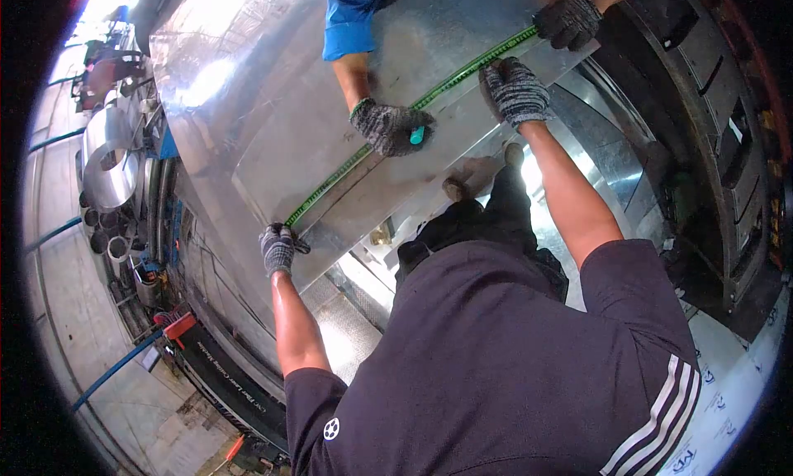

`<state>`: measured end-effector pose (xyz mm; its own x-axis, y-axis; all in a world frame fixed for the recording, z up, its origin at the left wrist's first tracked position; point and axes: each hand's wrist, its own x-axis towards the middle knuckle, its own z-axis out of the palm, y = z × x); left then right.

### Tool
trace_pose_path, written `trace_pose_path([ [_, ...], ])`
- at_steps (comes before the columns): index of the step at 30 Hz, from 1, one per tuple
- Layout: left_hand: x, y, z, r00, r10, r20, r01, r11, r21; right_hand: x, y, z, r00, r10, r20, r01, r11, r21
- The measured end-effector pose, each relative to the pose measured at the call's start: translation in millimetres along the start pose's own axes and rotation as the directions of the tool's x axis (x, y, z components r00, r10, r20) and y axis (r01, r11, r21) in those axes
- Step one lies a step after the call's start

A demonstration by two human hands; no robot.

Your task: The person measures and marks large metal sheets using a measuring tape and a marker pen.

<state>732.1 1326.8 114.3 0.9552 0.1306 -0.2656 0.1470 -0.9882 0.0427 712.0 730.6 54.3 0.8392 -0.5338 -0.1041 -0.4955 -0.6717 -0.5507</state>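
A green tape measure (pixel 330 181) stretches diagonally across a shiny metal sheet (pixel 273 146). My left hand (pixel 279 249), in a grey knit glove, is closed on the tape's lower-left end at the sheet's near edge. Farther right, my right hand (pixel 518 92), gloved alike, grips the sheet's near edge just below the tape; its fingertips are partly hidden. Across from me, a co-worker's gloved hand (pixel 384 127) rests over the middle of the tape and holds a teal pen-like tool (pixel 417 135). The co-worker's other gloved hand (pixel 568 22) is at the tape's upper-right end.
A dark slatted machine frame (pixel 719 146) stands on the right. Rolled sheet metal (pixel 109 158) and several pipes lie at the left on the floor. A black machine cover with a red end (pixel 231 377) is at lower left. Perforated metal (pixel 343 323) shows below the sheet.
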Motion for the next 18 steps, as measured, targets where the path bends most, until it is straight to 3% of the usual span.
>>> trace_pose_path([
  [3, 13, -25, 18, 0.999, 0.039, -0.03, -0.039, 0.999, 0.0, 2, 3, 6, 1.0, 0.009, 0.006, -0.009, 1.0, 0.005],
  [7, 7, -15, 12, 0.999, 0.026, -0.031, -0.025, 1.0, 0.019, 5, 10, 14, 0.998, -0.021, -0.061, 0.022, 1.0, 0.006],
  [18, 1, -3, 2, 1.0, 0.001, -0.006, -0.001, 0.999, 0.047, -1, 4, 5, 0.999, 0.001, -0.039, 0.0, 1.0, 0.029],
])
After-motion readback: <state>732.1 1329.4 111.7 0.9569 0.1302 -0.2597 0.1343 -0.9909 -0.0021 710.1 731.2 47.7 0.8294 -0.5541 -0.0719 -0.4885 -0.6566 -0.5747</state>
